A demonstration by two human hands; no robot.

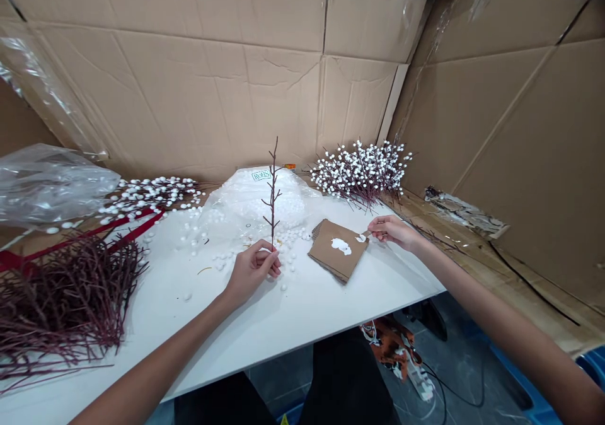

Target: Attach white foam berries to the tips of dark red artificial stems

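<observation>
Head view: near the right edge of the white desk (pixel 265 311) lies a cardboard pad (pixel 338 266). Above the desk's middle, the left hand (pixel 253 267) pinches the branched twig (pixel 273 198) upright; likely light, stiff and brittle-tipped, it suits a lower-stem hold. The right hand (pixel 393 230) pinches a small applicator (pixel 366 233).

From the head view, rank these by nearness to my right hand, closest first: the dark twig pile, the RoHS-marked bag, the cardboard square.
From the right hand:
1. Cardboard square: just left of it.
2. RoHS-marked bag: farther left, toward the back.
3. Dark twig pile: at the far left of the table.
</observation>
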